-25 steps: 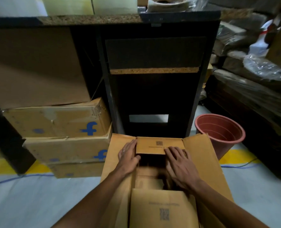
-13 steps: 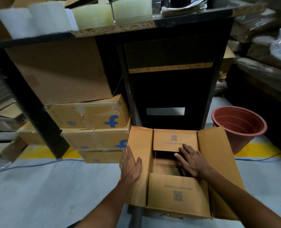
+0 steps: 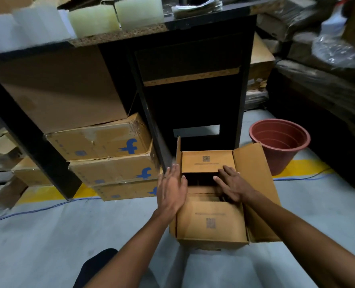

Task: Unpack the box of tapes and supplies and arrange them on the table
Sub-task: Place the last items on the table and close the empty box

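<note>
Cardboard box (image 3: 212, 222) sits on the grey floor (image 3: 47, 235) directly in front of the dark desk (image 3: 193, 90), its top flaps folded outward so the dim interior is exposed; what lies inside is too dark to make out. The far flap and the near flap each carry a printed code square, and the right flap leans out toward a reddish plastic pot (image 3: 279, 142) standing just beside the box on the floor. The left hand (image 3: 172, 188) hovers at the box's left edge with fingers straight and together, palm turned toward the upright left flap, holding nothing. The right hand (image 3: 232, 183) lies flat with its fingers spread over the opening, fingertips at the lower edge of the far flap, gripping nothing. To the left of the box, under the surface, three taped cartons with blue logos (image 3: 101, 146) are stacked beneath a larger plain carton (image 3: 60, 90). On top of the surface sit pale translucent blocks (image 3: 93, 19) in a row. A thin blue cable (image 3: 37, 208) trails across the floor along a yellow painted line.
</note>
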The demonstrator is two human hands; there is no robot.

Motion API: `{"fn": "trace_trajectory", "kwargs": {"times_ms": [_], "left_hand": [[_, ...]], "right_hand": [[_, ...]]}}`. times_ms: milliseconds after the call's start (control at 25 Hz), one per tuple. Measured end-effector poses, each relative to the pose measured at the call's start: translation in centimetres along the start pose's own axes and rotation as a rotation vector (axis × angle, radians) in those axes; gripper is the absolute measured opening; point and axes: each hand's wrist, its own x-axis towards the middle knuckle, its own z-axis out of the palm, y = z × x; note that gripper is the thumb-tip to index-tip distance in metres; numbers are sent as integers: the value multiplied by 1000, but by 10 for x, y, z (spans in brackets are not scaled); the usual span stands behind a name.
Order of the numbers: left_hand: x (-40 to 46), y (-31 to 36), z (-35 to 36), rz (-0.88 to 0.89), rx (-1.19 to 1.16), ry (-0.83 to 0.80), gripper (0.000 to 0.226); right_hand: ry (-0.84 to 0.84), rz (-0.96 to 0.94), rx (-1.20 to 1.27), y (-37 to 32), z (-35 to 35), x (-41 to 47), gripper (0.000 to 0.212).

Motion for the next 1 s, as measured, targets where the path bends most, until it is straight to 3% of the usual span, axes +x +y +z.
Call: {"fn": "trace_trajectory", "kwargs": {"times_ms": [280,400,520,640,720,880,1000], "left_hand": [[-24,1,41,172,114,-304,61],[-26,0,56,161,109,-395,63],[-22,-4,66,168,133,-496,62],[-17,-8,72,196,205,-508,59],[-17,-10,73,207,201,-493,57],[-19,-16,73,235,148,-448,55],[-21,-21,71,240,59,-384,54]], "right_hand": [[52,-47,-17,23,-1,-34,59],[182,-25,-94,29,-3,-53,58],[325,124,-276,41,-8,-70,64],[314,315,-268,46,0,-83,72],[265,340,-242,45,6,-88,76],[328,285,-175,22,0,-91,75],[485,56,-121,-18,-1,-96,68]]}}
